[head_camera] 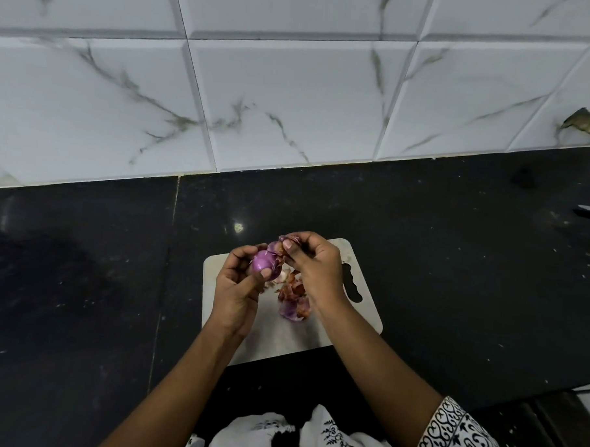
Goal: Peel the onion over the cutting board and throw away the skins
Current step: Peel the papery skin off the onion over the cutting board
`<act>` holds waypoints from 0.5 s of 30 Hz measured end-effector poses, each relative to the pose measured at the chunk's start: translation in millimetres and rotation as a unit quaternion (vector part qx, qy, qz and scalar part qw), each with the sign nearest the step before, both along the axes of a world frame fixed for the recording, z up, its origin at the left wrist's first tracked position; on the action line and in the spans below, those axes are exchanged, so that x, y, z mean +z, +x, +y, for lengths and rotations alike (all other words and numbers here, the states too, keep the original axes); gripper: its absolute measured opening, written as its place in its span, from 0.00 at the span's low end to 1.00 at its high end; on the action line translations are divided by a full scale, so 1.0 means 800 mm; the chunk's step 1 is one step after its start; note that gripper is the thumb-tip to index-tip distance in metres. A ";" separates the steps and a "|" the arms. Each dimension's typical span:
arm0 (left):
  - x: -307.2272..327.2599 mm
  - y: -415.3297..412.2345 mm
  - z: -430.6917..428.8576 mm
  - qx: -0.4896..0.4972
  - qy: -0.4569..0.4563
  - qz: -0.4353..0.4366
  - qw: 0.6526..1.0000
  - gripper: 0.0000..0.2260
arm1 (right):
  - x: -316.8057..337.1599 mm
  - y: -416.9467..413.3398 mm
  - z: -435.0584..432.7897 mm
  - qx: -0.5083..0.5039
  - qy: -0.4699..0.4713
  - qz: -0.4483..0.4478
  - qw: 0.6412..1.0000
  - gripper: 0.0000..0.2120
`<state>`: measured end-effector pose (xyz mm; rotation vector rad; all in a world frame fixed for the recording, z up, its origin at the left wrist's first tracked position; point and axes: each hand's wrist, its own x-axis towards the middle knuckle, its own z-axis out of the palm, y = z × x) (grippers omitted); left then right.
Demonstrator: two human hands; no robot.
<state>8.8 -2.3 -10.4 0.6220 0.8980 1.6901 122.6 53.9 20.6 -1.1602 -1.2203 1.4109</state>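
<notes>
Over the board (364, 314), I see two hands peeling an onion (264, 263).
Left hand (238, 288) grips the mostly bare purple onion; right hand (313, 264) pinches a skin strip (288, 239), seemingly still attached. Peeled skins (293, 299) lie on the board, not yet discarded.

Backsplash (292, 98) beyond the hands: white marble-look tiles, grey veining, bevelled edges, one chipped spot (581, 121) far right. Black stone countertop (82, 264) under and around the hands, speckled with crumbs, small ceiling-light glare (238, 227) just beyond them.
</notes>
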 end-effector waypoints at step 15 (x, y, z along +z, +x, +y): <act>0.000 -0.004 -0.004 -0.029 0.009 0.053 0.998 0.33 | 0.018 0.023 0.008 0.160 0.194 -0.196 0.948 0.08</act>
